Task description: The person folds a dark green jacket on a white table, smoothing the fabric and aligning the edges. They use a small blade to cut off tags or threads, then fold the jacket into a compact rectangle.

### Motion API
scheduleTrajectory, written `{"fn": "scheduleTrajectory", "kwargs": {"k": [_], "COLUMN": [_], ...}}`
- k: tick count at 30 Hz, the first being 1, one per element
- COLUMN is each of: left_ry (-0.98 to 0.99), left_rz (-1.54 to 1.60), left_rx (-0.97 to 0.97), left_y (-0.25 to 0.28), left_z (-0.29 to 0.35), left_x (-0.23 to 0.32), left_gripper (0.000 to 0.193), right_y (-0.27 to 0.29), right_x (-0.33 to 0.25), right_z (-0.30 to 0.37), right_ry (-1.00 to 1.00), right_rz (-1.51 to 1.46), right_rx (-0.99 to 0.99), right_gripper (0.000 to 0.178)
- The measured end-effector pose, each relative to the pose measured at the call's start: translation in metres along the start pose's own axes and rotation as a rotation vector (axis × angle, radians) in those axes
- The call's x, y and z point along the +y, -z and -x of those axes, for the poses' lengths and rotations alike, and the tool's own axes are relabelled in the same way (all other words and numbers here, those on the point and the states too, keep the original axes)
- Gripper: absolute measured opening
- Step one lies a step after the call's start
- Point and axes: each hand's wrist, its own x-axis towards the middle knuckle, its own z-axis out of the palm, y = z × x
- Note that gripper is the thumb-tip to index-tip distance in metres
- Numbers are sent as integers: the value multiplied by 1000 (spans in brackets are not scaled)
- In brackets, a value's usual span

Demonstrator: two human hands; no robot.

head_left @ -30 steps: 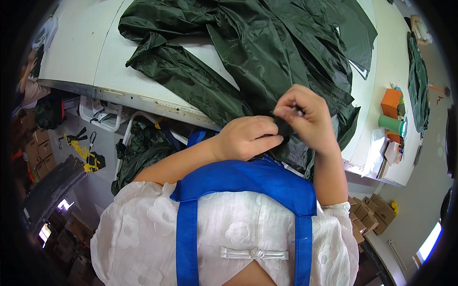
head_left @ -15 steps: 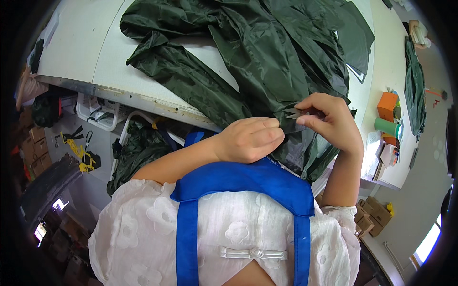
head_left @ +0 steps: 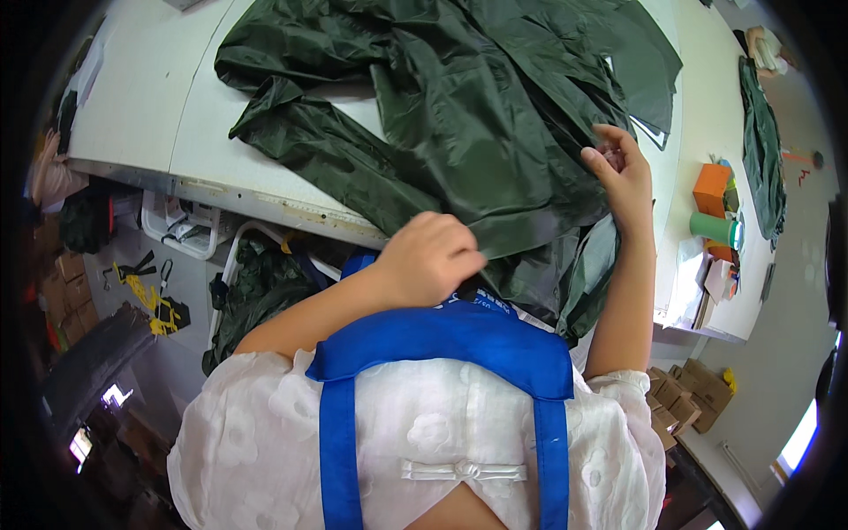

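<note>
Right hand (head_left: 625,181) forward of left hand (head_left: 430,258)

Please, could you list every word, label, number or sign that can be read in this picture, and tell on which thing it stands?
Blue apron: pale lettering, partly folded away; I will not copy it out.
White paper on the right: any print is too small to read.
Small red mark at far right: too blurred to read.
Dark green fabric: no lettering visible.

Premises were consistent with a garment workshop. A broad white worktable (head_left: 132,124) bore glossy dark-green fabric (head_left: 477,132). Brown cardboard boxes (head_left: 707,393) stood stacked.
</note>
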Motion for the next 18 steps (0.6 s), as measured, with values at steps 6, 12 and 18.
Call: {"fn": "scheduleTrajectory", "kwargs": {"k": [6,12,18], "left_ry": [550,180,533], "left_rz": [-37,-124,-321], "left_rx": [-902,-396,-770], "left_y": [16,-13,-47], "left_z": [27,-40,-53], "left_x": [-28,-38,-74], "left_gripper": [22,57,53], "right_y": [36,35,45], "right_x": [145,151,130], "right_z": [-18,-30,-13], "right_ry": [-200,-175,-181], "right_rz": [489,677,790], "right_rx": [262,221,25], "right_gripper": [62,74,54]}}
